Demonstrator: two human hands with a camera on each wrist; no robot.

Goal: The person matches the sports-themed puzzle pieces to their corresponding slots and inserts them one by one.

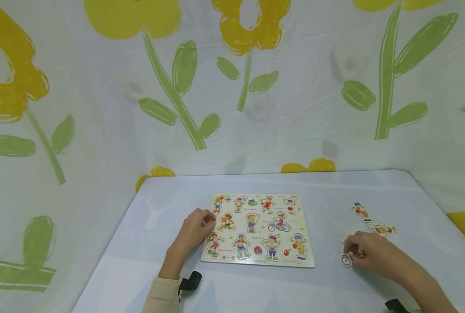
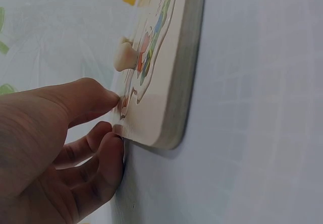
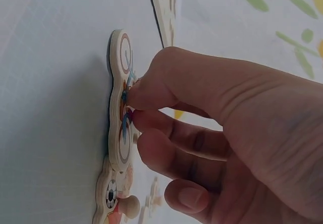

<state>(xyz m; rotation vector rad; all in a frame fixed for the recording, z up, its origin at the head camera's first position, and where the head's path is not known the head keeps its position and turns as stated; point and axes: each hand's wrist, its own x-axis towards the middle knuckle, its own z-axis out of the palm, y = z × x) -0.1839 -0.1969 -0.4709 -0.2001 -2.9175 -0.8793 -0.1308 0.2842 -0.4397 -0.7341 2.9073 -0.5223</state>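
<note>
A wooden peg puzzle board printed with sporting children lies flat on the table. My left hand is at its left edge; in the left wrist view the thumb and a finger pinch the board's corner, close to a piece with a round knob. To the right of the board, my right hand pinches a bicycle puzzle piece between thumb and index finger, partly covering it. The piece sits low over the tabletop. Right beside it is a puzzle piece with a football picture and a knob.
Beyond the right hand, a puzzle piece with a blue-capped figure and another knobbed piece lie on the white table. A flower-printed curtain surrounds the table at the back and sides.
</note>
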